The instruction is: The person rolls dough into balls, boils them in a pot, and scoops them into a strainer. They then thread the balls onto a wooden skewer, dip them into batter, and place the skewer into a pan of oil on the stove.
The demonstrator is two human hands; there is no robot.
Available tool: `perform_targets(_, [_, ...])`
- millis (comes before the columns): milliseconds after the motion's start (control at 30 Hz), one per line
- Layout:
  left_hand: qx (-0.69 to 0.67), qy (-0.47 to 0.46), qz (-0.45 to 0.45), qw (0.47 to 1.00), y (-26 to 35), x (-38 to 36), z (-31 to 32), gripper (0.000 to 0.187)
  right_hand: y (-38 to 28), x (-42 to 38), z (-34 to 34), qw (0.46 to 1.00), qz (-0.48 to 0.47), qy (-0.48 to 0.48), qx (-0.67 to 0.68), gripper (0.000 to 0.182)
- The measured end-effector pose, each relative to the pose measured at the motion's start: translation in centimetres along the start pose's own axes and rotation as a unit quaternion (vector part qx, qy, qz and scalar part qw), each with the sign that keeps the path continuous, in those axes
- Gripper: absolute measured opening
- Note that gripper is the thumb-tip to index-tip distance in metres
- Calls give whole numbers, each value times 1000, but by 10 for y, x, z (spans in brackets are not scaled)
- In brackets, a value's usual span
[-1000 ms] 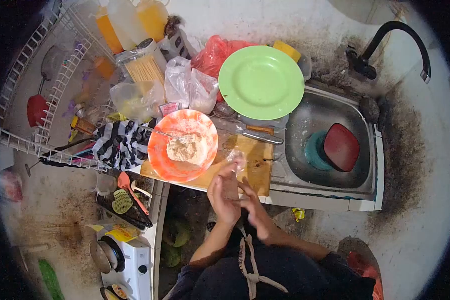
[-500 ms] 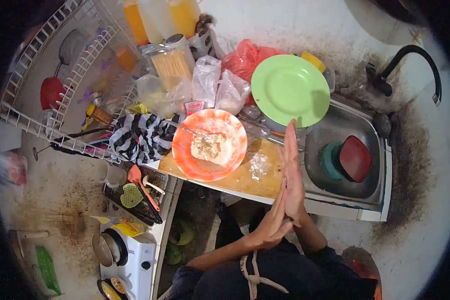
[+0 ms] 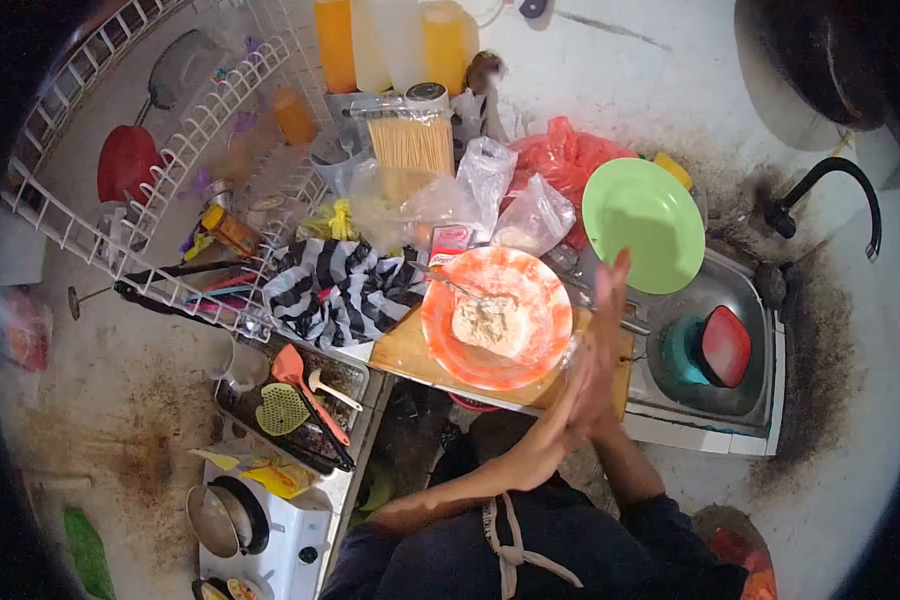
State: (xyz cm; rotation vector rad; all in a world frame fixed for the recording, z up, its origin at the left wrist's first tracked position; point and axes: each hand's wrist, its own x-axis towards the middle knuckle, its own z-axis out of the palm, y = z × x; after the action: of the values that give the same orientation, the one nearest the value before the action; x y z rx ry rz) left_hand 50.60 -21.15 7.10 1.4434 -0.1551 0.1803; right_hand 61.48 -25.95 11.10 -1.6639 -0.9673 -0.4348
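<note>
My left hand (image 3: 552, 432) and my right hand (image 3: 602, 365) are pressed palm to palm in front of the counter, fingers stretched out and somewhat blurred. Whether anything lies between the palms is hidden. Just left of them, an orange-and-white bowl (image 3: 438, 335) holds a pale, lumpy dough (image 3: 485, 325) with flour around it. A metal spoon (image 3: 452, 281) leans in the bowl, its handle over the rim. Under the bowl lies a wooden board (image 3: 398, 348). Beyond my right fingertips is a light green plate (image 3: 645, 225).
The sink (image 3: 660, 385) at right contains a red bowl (image 3: 727, 347) on a teal one, below a black faucet (image 3: 830, 175). Plastic bags (image 3: 535, 215) and a striped bag (image 3: 340, 290) crowd the back. At left are a dish rack (image 3: 160, 190), a utensil tray (image 3: 240, 400) and a stove (image 3: 285, 530).
The view has shifted, so the bowl and counter appear farther right. My palms stay together, the left hand sliding against the right, with more blur now.
</note>
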Motion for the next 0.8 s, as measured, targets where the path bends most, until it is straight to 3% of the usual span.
perform_targets(67, [69,-137,39,987,-6,-8,-33,64,26,0,0,999,30,2,37,62])
perform_targets(100, [152,-122,94,976,-5,-16,-57,65,34,-1,1,997,46,0,56,58])
perform_targets(167, [315,-86,199,924,-3,-29,-101,69,29,-10,0,986,162,-34,-35,49])
perform_targets(200, [245,90,142,955,-7,-35,-103,66,40,-24,3,977,207,-40,-42,48])
perform_targets(233, [166,261,77,948,-12,-41,-105,64,43,-33,7,965,253,-46,-48,47])
perform_targets(300, [84,309,38,947,-29,-29,-117,63,38,-44,14,952,299,-55,-22,46])
perform_targets(333, [42,328,16,943,-35,-24,-121,62,36,-47,18,944,324,-56,-10,45])
perform_targets(433, [-123,232,-90,961,-37,-29,-124,63,25,-44,27,953,301,-18,5,42])
perform_targets(533, [-128,255,-111,952,-43,-46,-135,61,16,-40,30,940,337,-47,39,37])
perform_targets(633, [-157,304,-130,931,-25,-57,-145,59,27,-46,36,929,344,-136,15,34])
perform_targets(667, [-131,317,-103,934,-31,-63,-153,60,27,-43,43,938,322,-91,93,26])
perform_targets(767, [-153,310,-99,933,-24,-69,-166,62,50,-32,41,958,272,-95,-7,18])
perform_targets(800, [-154,321,-105,929,-24,-70,-166,62,54,-21,40,946,315,-68,-12,12])
